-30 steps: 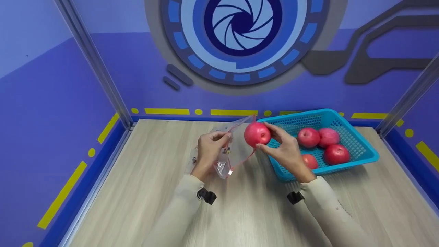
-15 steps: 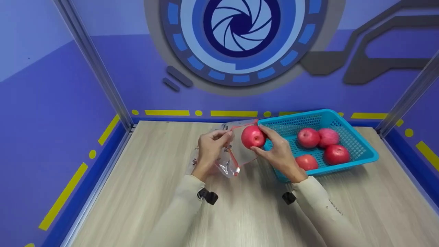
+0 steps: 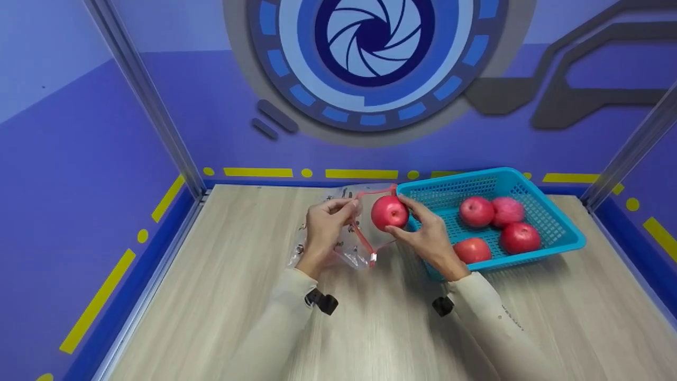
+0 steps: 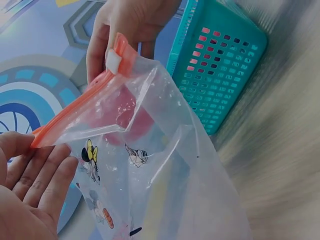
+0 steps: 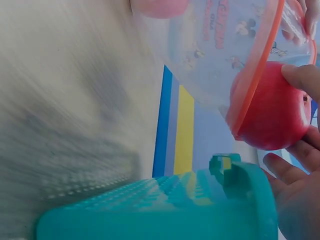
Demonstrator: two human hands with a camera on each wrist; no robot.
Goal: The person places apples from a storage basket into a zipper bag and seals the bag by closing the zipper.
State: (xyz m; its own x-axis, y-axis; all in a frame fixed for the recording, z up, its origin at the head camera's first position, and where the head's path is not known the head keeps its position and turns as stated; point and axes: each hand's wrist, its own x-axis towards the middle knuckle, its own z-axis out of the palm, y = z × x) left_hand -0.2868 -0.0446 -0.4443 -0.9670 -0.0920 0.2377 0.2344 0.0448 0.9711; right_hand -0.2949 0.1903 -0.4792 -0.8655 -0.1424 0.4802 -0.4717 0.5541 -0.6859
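A round, glossy red apple (image 3: 390, 213) marks the middle of the clock here, with the blue back wall (image 3: 338, 153) at 12. A person's right hand (image 3: 426, 233), at 4 o'clock, grips it between thumb and fingers. The left hand (image 3: 325, 227), at 9 o'clock, pinches the edge of a clear plastic zip bag (image 3: 346, 244) that has cartoon prints (image 4: 137, 156), an orange-red zip strip (image 5: 260, 67) and a white slider (image 3: 373, 257) between 6 and 7. The bag's mouth stands open; seen from the right wrist, the strip crosses in front of the apple, so the fruit sits at the mouth, partly behind that edge.

The step in hand looks like easing it into the bag; the next move would call for keeping the mouth wide and guiding the apple past the strip.

Low in the bag, a pinkish-red round shape (image 5: 161, 6) appears, cut off by the frame, probably another apple. At 3 o'clock on the pale wood-grain desk (image 3: 381, 338) stands a turquoise rectangular plastic basket (image 3: 545, 219) with perforated walls, holding four red apples (image 3: 477, 211) at its own 10, 2, 4 and 7.
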